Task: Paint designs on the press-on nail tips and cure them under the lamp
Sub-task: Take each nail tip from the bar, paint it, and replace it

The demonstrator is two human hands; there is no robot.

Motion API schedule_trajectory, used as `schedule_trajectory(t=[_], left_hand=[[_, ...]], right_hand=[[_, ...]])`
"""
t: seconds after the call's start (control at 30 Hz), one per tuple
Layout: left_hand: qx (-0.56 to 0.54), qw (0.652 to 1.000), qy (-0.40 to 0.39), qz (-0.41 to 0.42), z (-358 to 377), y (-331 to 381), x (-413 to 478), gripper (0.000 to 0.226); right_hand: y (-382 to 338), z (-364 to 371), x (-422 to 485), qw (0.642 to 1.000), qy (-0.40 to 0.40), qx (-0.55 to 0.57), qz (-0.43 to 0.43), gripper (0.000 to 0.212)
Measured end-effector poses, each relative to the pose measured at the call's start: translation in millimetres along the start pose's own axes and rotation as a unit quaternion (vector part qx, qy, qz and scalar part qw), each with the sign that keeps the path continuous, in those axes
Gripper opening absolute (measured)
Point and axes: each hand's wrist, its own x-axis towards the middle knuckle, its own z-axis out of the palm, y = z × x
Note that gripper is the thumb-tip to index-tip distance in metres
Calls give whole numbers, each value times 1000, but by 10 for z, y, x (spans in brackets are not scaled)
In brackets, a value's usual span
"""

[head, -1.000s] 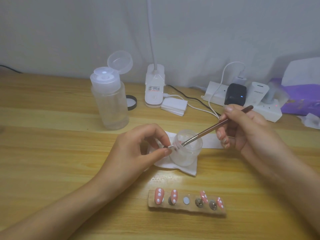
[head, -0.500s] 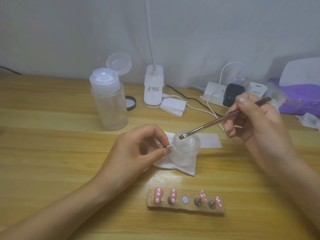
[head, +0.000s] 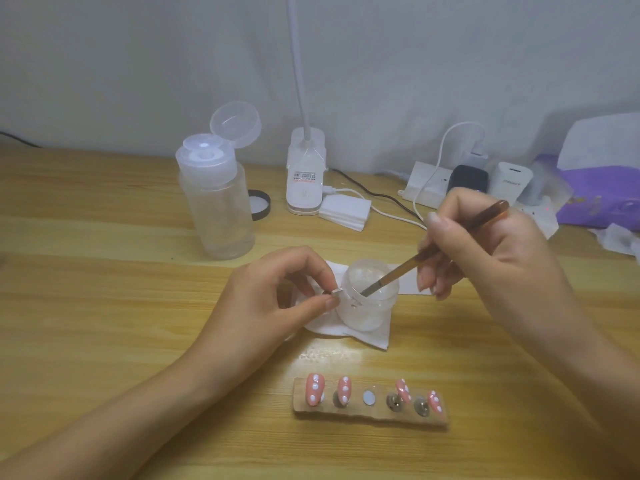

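My right hand (head: 485, 258) grips a brown nail brush (head: 440, 247), its tip dipped into a small clear jar (head: 369, 308) standing on a white wipe (head: 370, 336). My left hand (head: 273, 299) pinches a small silver nail holder (head: 336, 292) right beside the jar's left rim; whether it carries a nail tip I cannot tell. Near the table's front edge lies a wooden strip (head: 367, 412) with several pink nail tips (head: 314, 389) dotted white on metal studs, and one bare white spot in the middle. The white gooseneck lamp (head: 305, 181) stands at the back.
A clear pump bottle (head: 218, 199) with its lid flipped open stands back left, a black jar lid (head: 259, 204) beside it. A stack of white pads (head: 344, 212), a power strip (head: 460, 183) with chargers and cables, and a purple tissue pack (head: 602, 188) line the back right.
My right hand lifted the brush above the jar half a second ago and has now lowered its tip back inside. My left hand has kept its pinch beside the jar.
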Motion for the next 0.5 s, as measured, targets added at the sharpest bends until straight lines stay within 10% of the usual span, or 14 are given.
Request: schedule_trajectory(t=[0.5], left_hand=[[11,1000,1,3,-2,9,10,17]], right_hand=[[131,-60,60,990,32,98,99,29]])
